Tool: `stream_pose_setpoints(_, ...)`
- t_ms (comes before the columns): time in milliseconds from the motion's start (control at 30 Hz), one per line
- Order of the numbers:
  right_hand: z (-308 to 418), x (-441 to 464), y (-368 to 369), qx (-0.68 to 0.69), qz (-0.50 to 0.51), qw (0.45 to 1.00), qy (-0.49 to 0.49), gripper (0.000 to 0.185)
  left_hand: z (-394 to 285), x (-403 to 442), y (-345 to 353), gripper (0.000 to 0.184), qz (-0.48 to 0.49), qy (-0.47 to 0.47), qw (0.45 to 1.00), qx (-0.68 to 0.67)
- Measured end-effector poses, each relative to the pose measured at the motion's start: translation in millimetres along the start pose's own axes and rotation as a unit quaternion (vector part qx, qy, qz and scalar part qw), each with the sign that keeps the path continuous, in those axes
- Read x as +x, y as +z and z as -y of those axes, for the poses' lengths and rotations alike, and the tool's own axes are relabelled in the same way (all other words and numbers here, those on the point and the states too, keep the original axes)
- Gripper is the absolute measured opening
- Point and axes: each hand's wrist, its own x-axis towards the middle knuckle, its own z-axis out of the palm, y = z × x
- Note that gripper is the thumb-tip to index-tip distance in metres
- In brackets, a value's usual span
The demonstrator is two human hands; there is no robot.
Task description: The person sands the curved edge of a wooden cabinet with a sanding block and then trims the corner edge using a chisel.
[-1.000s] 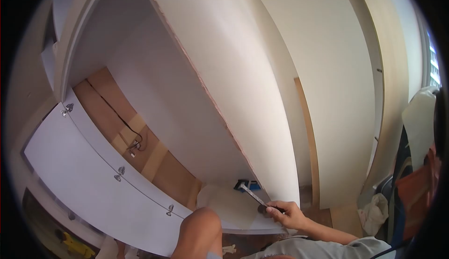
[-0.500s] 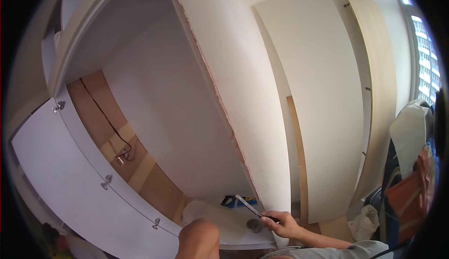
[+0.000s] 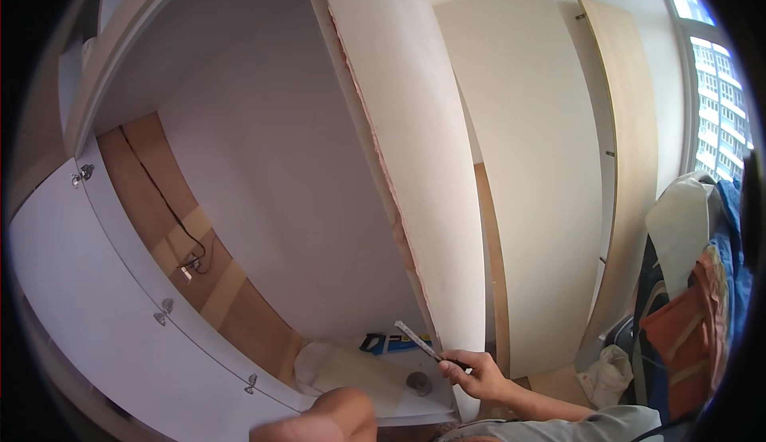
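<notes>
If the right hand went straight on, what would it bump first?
The tool in the right hand would probably bump the pale cabinet panel; depth is unclear. The blue saw lies below that line in view.

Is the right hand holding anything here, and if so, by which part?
Yes: the right hand grips a narrow tool by its dark handle; the pale end juts out.

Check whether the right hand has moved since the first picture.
Yes: the right hand moved right in view, judged against the round dark object it overlapped then; now a gap shows.
</notes>
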Motion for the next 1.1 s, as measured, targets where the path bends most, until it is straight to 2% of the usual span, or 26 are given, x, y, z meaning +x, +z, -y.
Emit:
stream_pose_setpoints(33, 5, 1, -1, 0.002, -0.024, 0.999, -0.027, 0.035, 12, 5, 7, 0.010, 0.024, -0.077, 0.996, 0.046)
stream_pose_setpoints(100, 13, 4, -9, -0.017, -0.023, 0.999, -0.027, 0.034, 23, -21, -13, 0.014, -0.024, -0.156, 0.987, 0.012)
stream_pose_setpoints(167, 37, 8, -17, -0.031, -0.057, 0.995, -0.075, 0.034, 33, -52, -24, 0.017, -0.012, -0.279, 0.960, 0.033)
stream_pose_setpoints(200, 37, 15, -20, -0.049, -0.092, 0.982, -0.157, 0.036, 39, -62, -24, 0.015, 0.019, -0.309, 0.949, 0.066)
stream_pose_setpoints(300, 76, 32, -46, -0.131, -0.116, 0.954, -0.244, 0.040, 66, -71, -8, 0.007, 0.152, -0.358, 0.893, 0.226)
stream_pose_setpoints(367, 108, 50, -61, -0.188, -0.143, 0.918, -0.318, 0.041, 93, -70, -4, 0.022, 0.274, -0.275, 0.867, 0.311)
stream_pose_setpoints(400, 129, 57, -66, -0.214, -0.160, 0.897, -0.352, 0.041, 104, -70, -1, 0.022, 0.269, -0.273, 0.870, 0.310)
stream_pose_setpoints(433, 144, 66, -71, -0.239, -0.177, 0.873, -0.386, 0.042, 113, -70, 3, 0.030, 0.294, -0.251, 0.859, 0.336)
stream_pose_setpoints(567, 199, 81, -70, -0.284, -0.210, 0.857, -0.374, 0.043, 141, -58, 13, 0.048, 0.332, -0.205, 0.833, 0.393)
stream_pose_setpoints(767, 223, 103, -67, -0.294, -0.217, 0.850, -0.379, 0.043, 168, -54, 3, 0.052, 0.331, -0.165, 0.824, 0.429)
stream_pose_setpoints(1100, 226, 108, -67, -0.295, -0.212, 0.857, -0.365, 0.042, 174, -57, 0, 0.052, 0.329, -0.175, 0.825, 0.425)
